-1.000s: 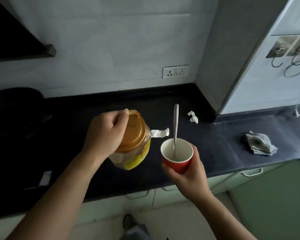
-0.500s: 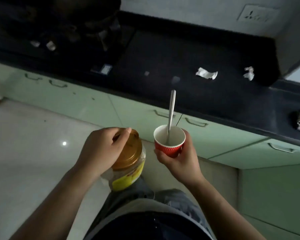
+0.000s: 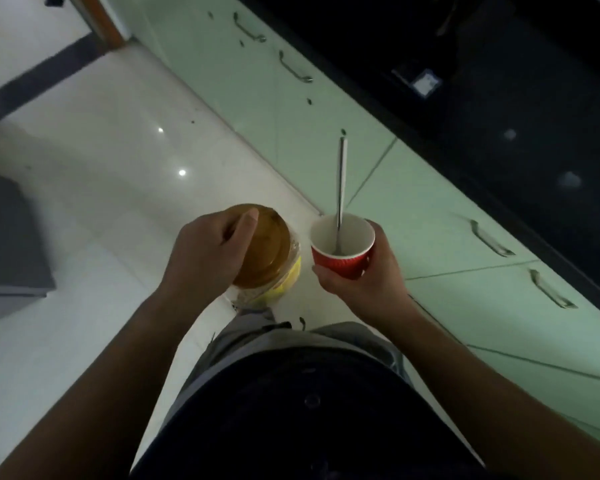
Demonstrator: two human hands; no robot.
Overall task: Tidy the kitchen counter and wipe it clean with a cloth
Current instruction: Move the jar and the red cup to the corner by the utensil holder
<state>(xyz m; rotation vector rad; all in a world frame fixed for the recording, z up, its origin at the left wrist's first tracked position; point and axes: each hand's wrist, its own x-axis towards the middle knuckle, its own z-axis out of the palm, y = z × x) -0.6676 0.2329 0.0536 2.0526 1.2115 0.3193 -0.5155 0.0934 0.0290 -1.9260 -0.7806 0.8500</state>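
My left hand (image 3: 205, 254) grips a clear plastic jar (image 3: 274, 271) by its amber lid; a yellow label shows on the jar's side. My right hand (image 3: 364, 282) holds a red paper cup (image 3: 342, 251) with a white inside. A metal spoon (image 3: 341, 188) stands in the cup, handle up. Both things are carried in the air over the floor, in front of my body. The dark counter (image 3: 499, 109) runs along the upper right, away from my hands.
Pale green cabinet fronts (image 3: 430, 220) with metal handles run diagonally below the counter. A small white square item (image 3: 426, 83) lies on the counter. White glossy floor tiles (image 3: 101, 168) fill the left. A grey box-like object (image 3: 7, 258) stands at the left edge.
I have turned away from the counter to the left. The jar and the cup, lifted above the counter a second ago, are now over the floor. Both grips are unchanged.
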